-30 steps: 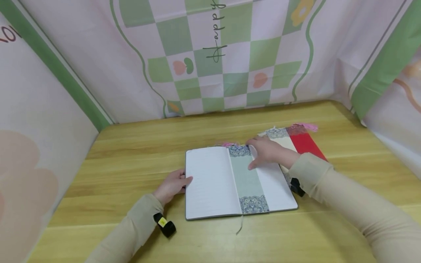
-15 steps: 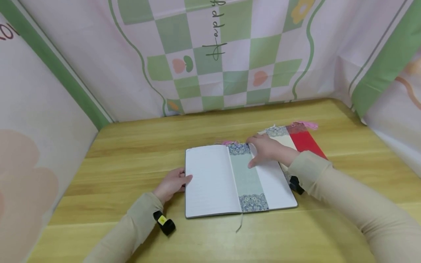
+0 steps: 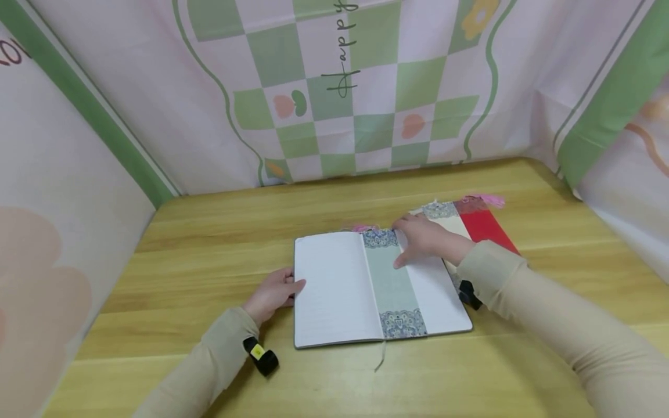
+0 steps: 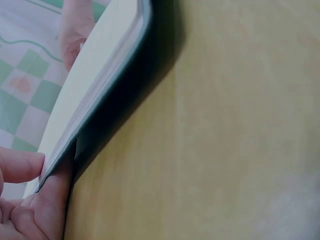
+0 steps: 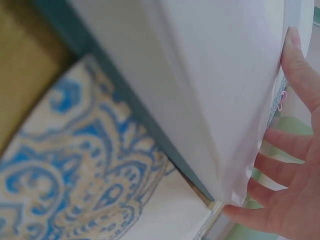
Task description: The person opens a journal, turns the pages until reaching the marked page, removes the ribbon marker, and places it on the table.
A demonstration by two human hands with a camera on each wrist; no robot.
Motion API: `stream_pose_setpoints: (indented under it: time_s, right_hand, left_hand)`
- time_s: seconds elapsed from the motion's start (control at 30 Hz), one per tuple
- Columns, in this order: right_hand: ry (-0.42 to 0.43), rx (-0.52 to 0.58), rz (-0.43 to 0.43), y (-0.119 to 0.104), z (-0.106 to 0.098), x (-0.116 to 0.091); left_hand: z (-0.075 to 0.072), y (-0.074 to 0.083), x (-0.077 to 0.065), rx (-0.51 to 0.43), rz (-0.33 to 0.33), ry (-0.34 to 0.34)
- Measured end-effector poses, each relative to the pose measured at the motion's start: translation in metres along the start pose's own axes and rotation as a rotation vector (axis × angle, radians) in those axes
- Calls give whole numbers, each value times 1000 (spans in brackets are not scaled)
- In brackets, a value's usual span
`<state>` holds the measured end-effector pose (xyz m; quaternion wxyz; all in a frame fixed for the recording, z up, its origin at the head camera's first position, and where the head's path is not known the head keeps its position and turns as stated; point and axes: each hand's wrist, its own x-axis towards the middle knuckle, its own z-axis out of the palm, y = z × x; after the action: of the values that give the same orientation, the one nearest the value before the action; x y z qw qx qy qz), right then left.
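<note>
An open notebook (image 3: 334, 290) with white ruled pages and a dark cover lies on the wooden table. A pale green bookmark (image 3: 394, 284) with blue patterned ends lies along the fold on the right page, its pink tassel (image 3: 366, 229) past the top edge. My left hand (image 3: 269, 295) pinches the notebook's left edge, thumb on the page, fingers under the dark cover (image 4: 125, 95). That edge is tilted up off the table in the left wrist view. My right hand (image 3: 423, 237) rests at the top of the right page, thumb touching the bookmark, fairly straight fingers (image 5: 282, 172) spread along the page edge.
Beyond the notebook's right side lie a cream bookmark (image 3: 450, 224) with blue patterned ends and a red bookmark (image 3: 486, 229) with a pink tassel. The notebook partly covers the cream one. A thin grey ribbon (image 3: 382, 355) hangs from the notebook's lower edge. A printed curtain (image 3: 376, 93) closes off the back.
</note>
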<state>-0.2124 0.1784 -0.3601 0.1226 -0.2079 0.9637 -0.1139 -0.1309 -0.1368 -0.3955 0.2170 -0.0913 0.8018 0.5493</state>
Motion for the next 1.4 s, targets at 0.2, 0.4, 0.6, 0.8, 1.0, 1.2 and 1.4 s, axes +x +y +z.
stream_pose_setpoints:
  time_s: [0.2,0.4,0.6,0.8,1.0,1.2,1.4]
  right_hand:
    - [13,1,5,-2,0,-1]
    - [48,-30,-14,-4,2,-3]
    - [103,14,-13,-10,1,-7]
    - [99,236,-25,-8,3,-7]
    - [-6,561,1,2,5,-9]
    - [-114,741,22,9,6,-14]
    - [-120,789,33,21,-1,-19]
  left_hand:
    - [0,1,-2,-6,5,-2]
    - [-1,0,-3,-10,14,-4]
    - [-1,-2,-2,-15,29,-14]
    - [0,-2,-1,-11,28,-16]
    - [0,-2,-1,-14,33,-16]
    - [0,-2,0,-7,32,-16]
    - [-1,-1,0,-1,25,-15]
